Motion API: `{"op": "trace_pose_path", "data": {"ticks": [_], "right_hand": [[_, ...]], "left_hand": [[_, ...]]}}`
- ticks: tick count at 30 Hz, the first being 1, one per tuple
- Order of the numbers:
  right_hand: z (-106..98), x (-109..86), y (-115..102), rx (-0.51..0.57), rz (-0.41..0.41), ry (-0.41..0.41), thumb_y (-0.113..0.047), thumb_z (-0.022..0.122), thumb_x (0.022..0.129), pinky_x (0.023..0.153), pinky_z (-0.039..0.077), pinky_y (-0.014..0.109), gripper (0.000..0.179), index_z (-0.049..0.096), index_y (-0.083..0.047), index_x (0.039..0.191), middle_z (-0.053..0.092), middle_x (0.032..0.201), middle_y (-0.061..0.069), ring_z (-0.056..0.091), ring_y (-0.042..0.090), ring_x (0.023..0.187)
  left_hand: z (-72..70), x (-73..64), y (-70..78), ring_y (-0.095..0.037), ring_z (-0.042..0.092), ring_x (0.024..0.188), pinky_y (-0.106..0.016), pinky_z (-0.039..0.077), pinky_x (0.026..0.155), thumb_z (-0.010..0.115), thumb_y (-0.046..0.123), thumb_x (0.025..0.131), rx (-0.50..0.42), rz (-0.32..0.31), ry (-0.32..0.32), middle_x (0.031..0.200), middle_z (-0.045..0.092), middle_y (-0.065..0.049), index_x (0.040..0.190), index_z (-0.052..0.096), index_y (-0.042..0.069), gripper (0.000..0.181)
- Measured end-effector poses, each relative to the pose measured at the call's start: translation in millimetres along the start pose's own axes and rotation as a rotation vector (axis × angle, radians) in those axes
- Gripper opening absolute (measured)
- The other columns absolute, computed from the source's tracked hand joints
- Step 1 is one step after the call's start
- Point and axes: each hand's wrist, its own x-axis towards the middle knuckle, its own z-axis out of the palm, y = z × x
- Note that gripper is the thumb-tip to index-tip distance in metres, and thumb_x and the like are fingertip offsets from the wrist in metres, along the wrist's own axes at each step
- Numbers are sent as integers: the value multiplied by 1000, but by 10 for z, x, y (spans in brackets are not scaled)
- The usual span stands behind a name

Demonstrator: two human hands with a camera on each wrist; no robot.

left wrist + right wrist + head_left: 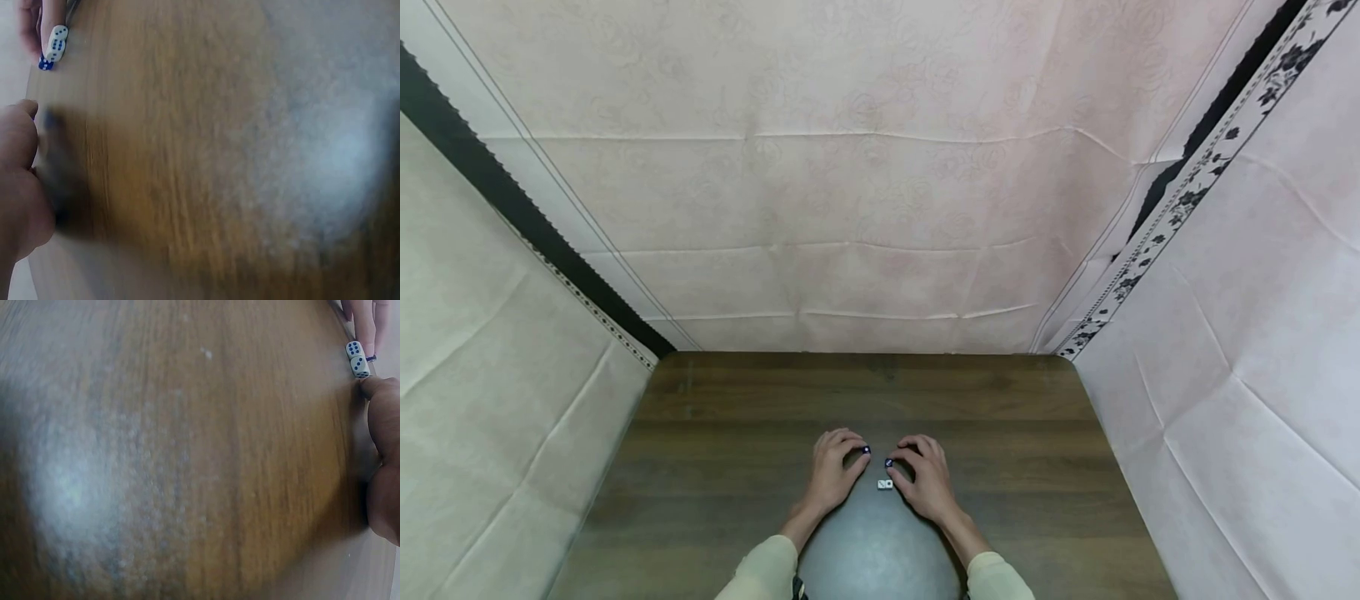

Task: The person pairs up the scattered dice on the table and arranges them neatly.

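Observation:
My left hand (833,471) pinches a small blue die (867,450) with white pips between thumb and fingertips, low over the wooden table. Just to the right, my right hand (931,482) has its thumb and index finger at a second blue die (889,463), also pinched. Two white dice (885,484) with blue pips sit side by side on the table, close by the right thumb. From the left wrist, the second blue die (45,63) shows beyond the white pair (57,44). The left hand's die peeks out at its fingertips (370,350) in the right wrist view.
The brown wooden table (737,392) has rounded far corners and a bright reflection between the forearms. Pale patterned cloth (865,208) hangs behind it, with more cloth along the left (490,375) and right (1240,350) sides.

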Motion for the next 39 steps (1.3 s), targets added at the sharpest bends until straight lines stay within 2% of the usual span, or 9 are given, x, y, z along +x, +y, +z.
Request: {"op": "trace_pose_path", "data": {"ticks": [7,14,20,26,31,35,39], "right_hand": [[3,-4,5,-33,-7,-4,-21,91,97,115,44,67,16,86,-18,112,74,132,11,63,39,130],[-2,-2,4,-29,15,-20,-22,91,98,116,44,65,15,85,-19,112,74,132,10,62,37,131],[-2,-2,2,-22,14,-23,-22,90,98,117,43,66,15,85,-19,112,74,133,11,62,39,131],[-2,-4,5,-16,14,-22,-23,90,98,117,44,66,15,85,-20,112,74,133,10,62,38,131],[-1,-6,2,-20,9,-21,-23,90,98,116,44,66,15,85,-19,112,73,134,11,62,39,132],[1,-9,-8,-18,8,-18,-22,90,98,116,43,67,15,85,-19,112,73,133,12,62,40,131],[2,-13,-23,-10,9,-14,-21,90,98,117,43,68,16,85,-17,113,73,133,12,62,41,131]], "left_hand": [[45,-57,54,-43,70,129,-79,44,115,94,12,92,39,67,-27,117,82,-9,105,87,9,15],[51,-84,97,-46,65,138,-82,35,124,92,17,96,21,48,-109,127,80,-12,111,88,10,17],[75,-93,99,-45,66,136,-81,36,123,93,16,94,37,54,-99,126,80,-12,109,88,11,16],[105,-98,95,-41,67,131,-82,39,117,94,18,92,69,88,-53,124,80,-9,107,88,15,16],[134,-111,71,-41,67,129,-83,38,115,95,21,92,62,110,-22,122,79,-9,106,88,16,16],[126,-116,78,-41,66,130,-83,38,117,95,21,92,55,97,-33,124,79,-9,107,88,15,17],[102,-117,99,-43,65,134,-84,34,122,94,19,93,34,55,-72,126,79,-12,109,88,13,18]]}}
